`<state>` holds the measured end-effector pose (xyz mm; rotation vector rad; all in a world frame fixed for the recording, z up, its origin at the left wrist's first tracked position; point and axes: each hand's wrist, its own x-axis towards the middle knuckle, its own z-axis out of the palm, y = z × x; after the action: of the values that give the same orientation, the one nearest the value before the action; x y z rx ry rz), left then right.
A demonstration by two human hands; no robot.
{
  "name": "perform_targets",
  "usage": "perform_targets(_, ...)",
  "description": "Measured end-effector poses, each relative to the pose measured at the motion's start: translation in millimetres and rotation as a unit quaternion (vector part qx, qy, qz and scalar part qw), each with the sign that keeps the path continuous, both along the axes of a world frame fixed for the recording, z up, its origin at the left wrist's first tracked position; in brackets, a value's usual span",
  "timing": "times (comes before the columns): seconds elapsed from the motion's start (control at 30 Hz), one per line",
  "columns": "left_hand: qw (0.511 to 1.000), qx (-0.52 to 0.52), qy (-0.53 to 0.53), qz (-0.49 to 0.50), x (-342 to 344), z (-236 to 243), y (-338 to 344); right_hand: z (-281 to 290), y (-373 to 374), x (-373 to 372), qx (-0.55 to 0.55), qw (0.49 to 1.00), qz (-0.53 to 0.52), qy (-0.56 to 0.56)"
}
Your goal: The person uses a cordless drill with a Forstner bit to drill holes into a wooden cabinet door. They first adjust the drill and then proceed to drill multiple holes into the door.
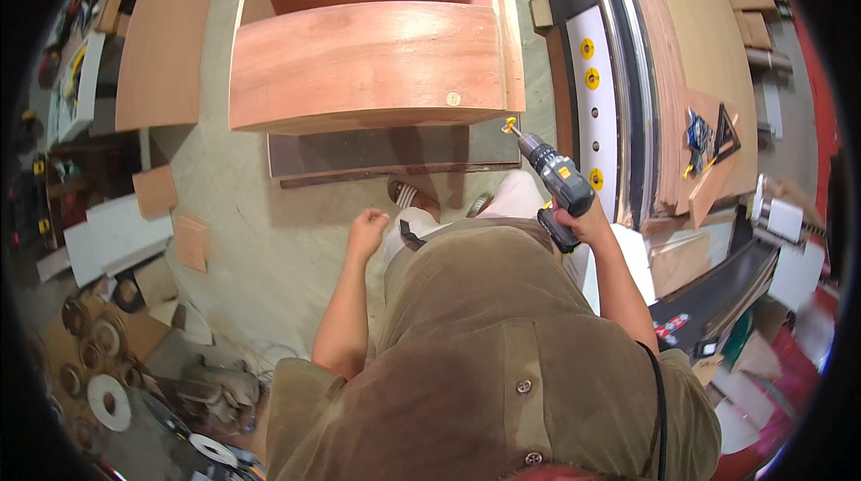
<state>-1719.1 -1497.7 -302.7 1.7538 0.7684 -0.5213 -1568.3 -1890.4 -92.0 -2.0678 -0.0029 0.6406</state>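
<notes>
My right hand grips a grey and black cordless drill by its handle, to the right of my body. A yellow cutter-like bit sits in its chuck, pointing up and left, just below the lower right corner of a plywood cabinet. The bit appears apart from the wood. Near that corner, the front panel has a small pale round spot. My left hand is beside my left thigh, its fingers curled together, with nothing visible in them.
The cabinet stands on a dark base. Stacked plywood sheets and a white strip with yellow discs lie on the right. At left are a leaning panel, white board offcuts and several tape rolls.
</notes>
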Motion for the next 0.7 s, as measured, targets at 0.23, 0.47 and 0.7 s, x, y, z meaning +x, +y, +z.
perform_targets(0.23, 0.984, -0.016, 0.002, 0.180, 36.5, 40.0, -19.8, 23.8, 27.7, 101.8, -0.106, 0.984, 0.142, 0.030)
perform_targets(0.47, 0.946, -0.042, -0.012, 0.322, 52.3, 17.1, -96.9, -12.1, 16.9, 208.7, -0.105, 0.946, 0.283, 0.117)
perform_targets(0.7, 0.971, 0.175, 0.019, 0.160, 136.8, 54.6, -201.6, -18.9, 17.1, 296.1, -0.057, 0.939, 0.316, 0.126)
